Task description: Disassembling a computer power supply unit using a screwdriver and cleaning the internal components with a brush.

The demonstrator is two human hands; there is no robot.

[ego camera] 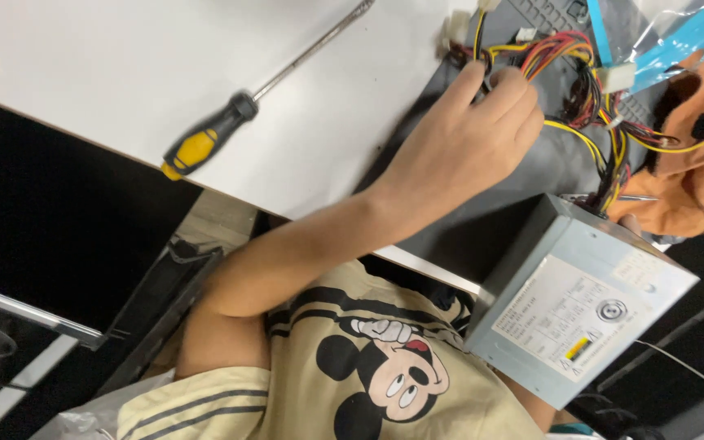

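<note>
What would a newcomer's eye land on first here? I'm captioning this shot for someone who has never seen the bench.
First, the hand reaching into the tangle of coloured wires at upper right, fingers curled among them; which hand it is cannot be told. Next, the grey metal power supply box at lower right, the wires running out of its upper end. Then the yellow-and-black screwdriver, lying untouched on the white table at upper left.
</note>
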